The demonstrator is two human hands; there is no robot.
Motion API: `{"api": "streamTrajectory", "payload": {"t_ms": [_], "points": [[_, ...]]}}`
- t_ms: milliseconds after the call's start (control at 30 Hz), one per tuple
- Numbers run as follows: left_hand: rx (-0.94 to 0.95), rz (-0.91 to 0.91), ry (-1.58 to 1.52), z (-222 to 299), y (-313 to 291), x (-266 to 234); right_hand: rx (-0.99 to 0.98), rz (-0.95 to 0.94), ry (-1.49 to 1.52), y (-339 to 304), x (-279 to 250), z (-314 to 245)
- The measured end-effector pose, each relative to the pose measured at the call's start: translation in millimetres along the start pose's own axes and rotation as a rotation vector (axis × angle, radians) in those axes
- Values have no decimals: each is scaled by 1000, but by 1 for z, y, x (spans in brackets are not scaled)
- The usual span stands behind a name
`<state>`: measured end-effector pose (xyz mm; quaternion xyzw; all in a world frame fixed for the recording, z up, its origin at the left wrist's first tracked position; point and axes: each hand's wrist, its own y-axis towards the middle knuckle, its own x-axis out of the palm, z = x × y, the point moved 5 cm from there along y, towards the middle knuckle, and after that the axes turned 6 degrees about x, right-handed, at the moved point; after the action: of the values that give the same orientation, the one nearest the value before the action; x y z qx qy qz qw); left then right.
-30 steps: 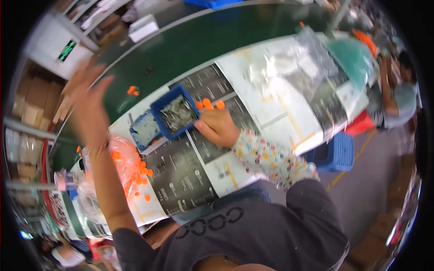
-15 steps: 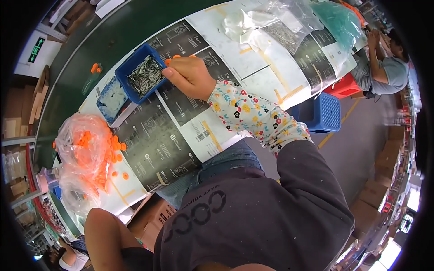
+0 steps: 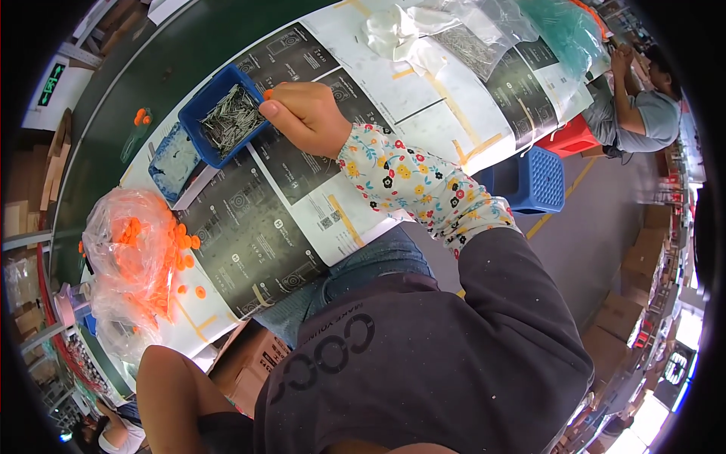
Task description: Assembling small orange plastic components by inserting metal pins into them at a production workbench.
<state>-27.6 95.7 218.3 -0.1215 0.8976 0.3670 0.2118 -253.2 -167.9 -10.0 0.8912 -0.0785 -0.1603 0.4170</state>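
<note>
My right hand point(image 3: 310, 119), below a flowered sleeve, is closed at the right rim of a blue plastic bin point(image 3: 190, 123). The thumb lies along the curled fingers; what they grip, if anything, is hidden. Many slim silvery metal pins point(image 3: 228, 121) fill the bin, which leans on a shallow tray point(image 3: 175, 163) with a blue and white smeared inside. An orange cap point(image 3: 267, 94) shows just past my fingers. Of my left arm only the bent elbow point(image 3: 162, 371) appears at the lower left; the hand is out of view.
A clear bag of orange caps point(image 3: 125, 234) lies at the left, with several loose caps beside it. Across the table are a bag of metal pins point(image 3: 465, 49) and a green bag point(image 3: 563, 34). A blue stool point(image 3: 541, 181) stands right of the table. Another person point(image 3: 643, 106) sits beyond.
The whole view has shifted slightly. My right hand stays closed beside the bin, and fewer orange caps show past its fingers than before.
</note>
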Motion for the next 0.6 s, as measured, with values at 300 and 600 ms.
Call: {"api": "streamTrajectory", "payload": {"t_ms": [300, 600], "points": [[41, -33, 26, 6, 2, 2, 4, -12, 9, -1, 4, -4], [-320, -302, 572, 233, -66, -187, 2, -11, 12, 9, 11, -11]]}}
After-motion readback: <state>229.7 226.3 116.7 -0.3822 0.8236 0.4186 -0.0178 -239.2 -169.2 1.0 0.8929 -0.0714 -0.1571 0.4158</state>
